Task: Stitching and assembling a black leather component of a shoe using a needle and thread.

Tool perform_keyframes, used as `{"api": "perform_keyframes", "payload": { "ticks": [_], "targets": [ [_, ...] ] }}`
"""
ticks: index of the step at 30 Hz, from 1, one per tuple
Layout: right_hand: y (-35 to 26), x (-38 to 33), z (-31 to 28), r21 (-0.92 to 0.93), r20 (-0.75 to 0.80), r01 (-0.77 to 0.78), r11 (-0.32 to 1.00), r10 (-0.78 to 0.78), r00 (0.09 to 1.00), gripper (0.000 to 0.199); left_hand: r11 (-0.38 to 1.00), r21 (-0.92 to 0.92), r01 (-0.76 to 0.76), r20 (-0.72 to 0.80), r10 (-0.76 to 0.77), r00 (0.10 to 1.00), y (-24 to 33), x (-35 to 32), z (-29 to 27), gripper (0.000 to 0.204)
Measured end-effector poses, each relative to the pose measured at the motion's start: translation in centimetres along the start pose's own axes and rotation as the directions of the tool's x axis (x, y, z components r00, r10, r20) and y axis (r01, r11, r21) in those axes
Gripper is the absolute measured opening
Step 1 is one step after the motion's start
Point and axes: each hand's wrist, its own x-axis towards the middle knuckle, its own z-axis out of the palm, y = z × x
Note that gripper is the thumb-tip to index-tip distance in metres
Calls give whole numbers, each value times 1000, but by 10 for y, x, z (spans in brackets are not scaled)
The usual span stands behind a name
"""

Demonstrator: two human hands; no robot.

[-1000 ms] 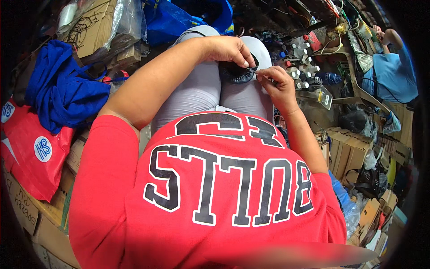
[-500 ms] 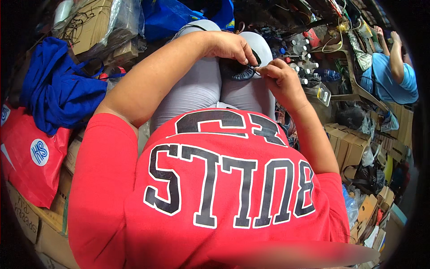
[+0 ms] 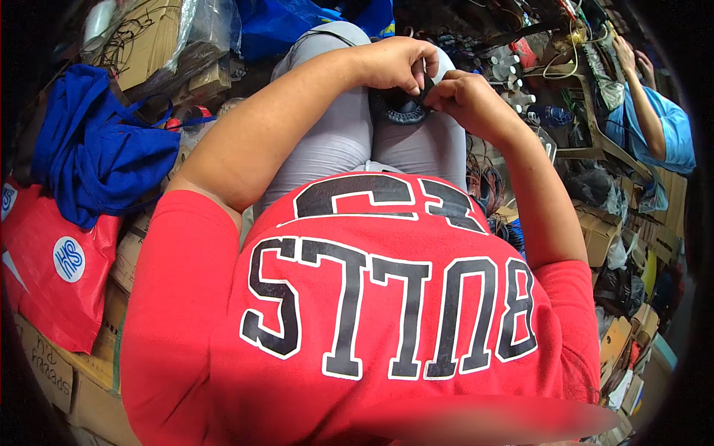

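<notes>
- Head view: round black part rests on the grey-clad lap at twelve o'clock, steadied there for close work.
- Left hand curls over its top edge, fingers pinched shut on it.
- Right hand pinches its one o'clock rim (exact grip hidden).
- Blue cloth lies at nine o'clock.

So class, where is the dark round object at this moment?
In the head view, the dark round object rests on the person's lap, upper centre, between the left hand and right hand, both touching it.
</notes>
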Motion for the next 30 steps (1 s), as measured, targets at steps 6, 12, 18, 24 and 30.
{"api": "perform_keyframes", "payload": {
  "ticks": [6,12,18,24,30],
  "targets": [
    [6,-10,-18,13,20,5,1000,-5,1000,21,998,58,5,-79,-1,997,-6,4,-3,30],
    [7,-2,0,146,-7,-74,986,76,997,14,999,-36,-23,-109,19,994,-11,9,3,28],
    [29,-10,3,579,30,-210,788,237,971,16,954,296,-43,-368,155,917,8,-12,8,28],
    [40,-36,15,634,-27,-202,746,283,959,23,817,576,44,-311,169,935,17,-61,14,34],
    [59,-28,34,360,-448,-129,924,293,845,20,714,677,179,-438,196,877,24,-73,-10,20]
  ]
}}
